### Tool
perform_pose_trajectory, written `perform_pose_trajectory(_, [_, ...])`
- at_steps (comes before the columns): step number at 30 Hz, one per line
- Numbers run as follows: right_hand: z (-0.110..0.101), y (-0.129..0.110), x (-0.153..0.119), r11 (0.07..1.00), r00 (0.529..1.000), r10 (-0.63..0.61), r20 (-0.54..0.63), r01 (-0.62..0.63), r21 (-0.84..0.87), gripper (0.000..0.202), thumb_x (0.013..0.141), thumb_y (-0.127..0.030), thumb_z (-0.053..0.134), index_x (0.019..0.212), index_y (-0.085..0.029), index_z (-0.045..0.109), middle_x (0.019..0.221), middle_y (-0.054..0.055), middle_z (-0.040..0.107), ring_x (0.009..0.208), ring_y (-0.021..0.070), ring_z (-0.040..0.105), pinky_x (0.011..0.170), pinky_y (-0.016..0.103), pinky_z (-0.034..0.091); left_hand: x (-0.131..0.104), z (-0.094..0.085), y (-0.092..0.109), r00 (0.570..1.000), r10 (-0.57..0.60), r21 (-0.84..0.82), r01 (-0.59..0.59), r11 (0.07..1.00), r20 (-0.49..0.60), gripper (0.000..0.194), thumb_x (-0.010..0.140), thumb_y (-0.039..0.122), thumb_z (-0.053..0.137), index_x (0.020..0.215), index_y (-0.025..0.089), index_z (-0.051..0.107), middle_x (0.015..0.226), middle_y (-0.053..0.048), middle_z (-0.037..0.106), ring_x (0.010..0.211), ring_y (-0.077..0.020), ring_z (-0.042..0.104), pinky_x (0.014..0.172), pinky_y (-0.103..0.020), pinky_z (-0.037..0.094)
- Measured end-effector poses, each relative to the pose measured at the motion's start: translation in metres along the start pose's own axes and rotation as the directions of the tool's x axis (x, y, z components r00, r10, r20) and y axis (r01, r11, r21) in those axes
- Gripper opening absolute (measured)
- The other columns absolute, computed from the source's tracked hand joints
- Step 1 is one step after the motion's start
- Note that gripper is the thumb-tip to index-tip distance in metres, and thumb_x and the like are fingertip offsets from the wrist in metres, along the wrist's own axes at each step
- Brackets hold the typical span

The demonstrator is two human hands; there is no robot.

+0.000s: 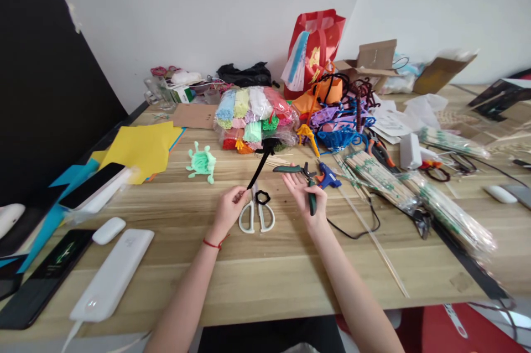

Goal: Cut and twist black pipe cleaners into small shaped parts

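Black pipe cleaners [258, 171] rise at a slant from my left hand [230, 206], which pinches their lower end. My right hand [305, 195] is turned palm up and holds green-handled pliers [306, 171], their handles spread apart. White-handled scissors [246, 217] lie on the table between my hands. Over their blades rests a small black ring [263, 197] of pipe cleaner. To the left sits a mint-green pipe-cleaner piece [201, 162], cup-shaped with curled arms. Just right of the pliers lies a blue glue gun [328, 175].
Bagged colourful pipe cleaners [253, 115] and a tangled coloured pile [338, 112] stand behind. Bagged wooden sticks [381, 181] lie right. At left are yellow sheets [139, 148], a white power bank [114, 275] and a phone [45, 281]. A red bag [317, 37] stands at the back.
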State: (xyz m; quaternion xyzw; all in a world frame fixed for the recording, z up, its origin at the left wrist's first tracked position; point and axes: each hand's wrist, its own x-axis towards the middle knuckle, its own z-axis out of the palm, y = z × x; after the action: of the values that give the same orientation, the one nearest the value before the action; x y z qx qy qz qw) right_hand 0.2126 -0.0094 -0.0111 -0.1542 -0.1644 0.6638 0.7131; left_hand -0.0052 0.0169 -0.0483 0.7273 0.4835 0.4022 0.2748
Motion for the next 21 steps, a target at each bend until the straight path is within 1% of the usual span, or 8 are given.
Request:
perform_pose_trajectory(3, [0.003, 0.002, -0.001, 0.996, 0.996, 0.084, 0.04, -0.082, -0.046, 0.056, 0.047, -0.006, 0.041, 0.099, -0.021, 0.054, 0.1, 0.006, 0.061, 0.106, 0.023, 0.055, 0.098, 0.05, 0.041, 0.0, -0.001, 0.0, 1.0, 0.019, 0.061, -0.02, 0.998, 0.004, 0.023, 0.084, 0.035, 0.051, 0.081, 0.015, 0.061, 0.068, -0.001, 0.062, 0.057, -0.01, 0.053, 0.053, -0.018, 0.04])
perform_pose_trajectory(5, [0.004, 0.006, -0.003, 0.984, 0.984, 0.167, 0.062, -0.163, -0.067, 0.049, 0.05, -0.004, 0.044, 0.094, -0.021, 0.053, 0.086, 0.004, 0.059, 0.092, 0.0206, 0.057, 0.09, 0.047, 0.046, 0.0, -0.002, 0.001, 0.999, 0.036, 0.098, -0.037, 0.995, 0.012, 0.022, 0.085, 0.034, 0.051, 0.082, 0.015, 0.061, 0.07, -0.002, 0.063, 0.058, -0.01, 0.053, 0.054, -0.019, 0.04])
perform_pose_trajectory(7, [0.004, 0.011, -0.004, 0.969, 0.967, 0.242, 0.08, -0.236, -0.073, 0.04, 0.052, -0.003, 0.046, 0.089, -0.019, 0.052, 0.072, 0.001, 0.051, 0.075, 0.0167, 0.054, 0.079, 0.04, 0.048, 0.0, -0.003, 0.002, 0.998, 0.055, 0.13, -0.057, 0.99, 0.02, 0.021, 0.085, 0.034, 0.05, 0.081, 0.016, 0.061, 0.071, -0.002, 0.063, 0.058, -0.01, 0.053, 0.054, -0.019, 0.04])
perform_pose_trajectory(10, [0.002, 0.018, -0.005, 0.933, 0.927, 0.359, 0.107, -0.352, -0.078, 0.035, 0.052, -0.003, 0.047, 0.084, -0.018, 0.05, 0.065, -0.002, 0.039, 0.06, 0.0122, 0.043, 0.063, 0.03, 0.044, 0.0, -0.003, 0.004, 0.996, 0.078, 0.165, -0.082, 0.983, 0.03, 0.021, 0.086, 0.033, 0.049, 0.081, 0.016, 0.06, 0.071, -0.002, 0.063, 0.059, -0.0101, 0.053, 0.055, -0.019, 0.039])
perform_pose_trajectory(12, [0.002, 0.02, -0.006, 0.906, 0.895, 0.423, 0.139, -0.414, -0.091, 0.036, 0.051, -0.004, 0.048, 0.084, -0.017, 0.05, 0.064, -0.002, 0.037, 0.057, 0.0116, 0.04, 0.059, 0.028, 0.041, 0.0, -0.004, 0.005, 0.996, 0.085, 0.181, -0.091, 0.979, 0.04, 0.021, 0.086, 0.033, 0.048, 0.08, 0.017, 0.06, 0.071, -0.002, 0.062, 0.059, -0.0101, 0.052, 0.055, -0.019, 0.039])
perform_pose_trajectory(14, [0.003, 0.02, -0.007, 0.885, 0.868, 0.465, 0.176, -0.452, -0.109, 0.037, 0.05, -0.006, 0.048, 0.086, -0.015, 0.051, 0.066, -0.002, 0.038, 0.059, 0.0121, 0.04, 0.061, 0.029, 0.04, 0.0, -0.004, 0.007, 0.995, 0.089, 0.197, -0.098, 0.975, 0.051, 0.021, 0.087, 0.033, 0.048, 0.08, 0.017, 0.059, 0.071, -0.001, 0.061, 0.059, -0.0102, 0.052, 0.055, -0.02, 0.038])
perform_pose_trajectory(21, [0.01, 0.018, -0.012, 0.848, 0.807, 0.53, 0.259, -0.498, -0.182, 0.042, 0.05, -0.011, 0.048, 0.091, -0.013, 0.053, 0.072, 0.002, 0.045, 0.069, 0.0162, 0.045, 0.073, 0.035, 0.041, 0.0, -0.006, 0.009, 0.99, 0.118, 0.235, -0.132, 0.963, 0.075, 0.02, 0.087, 0.031, 0.046, 0.08, 0.018, 0.059, 0.073, -0.002, 0.061, 0.061, -0.011, 0.052, 0.056, -0.02, 0.038])
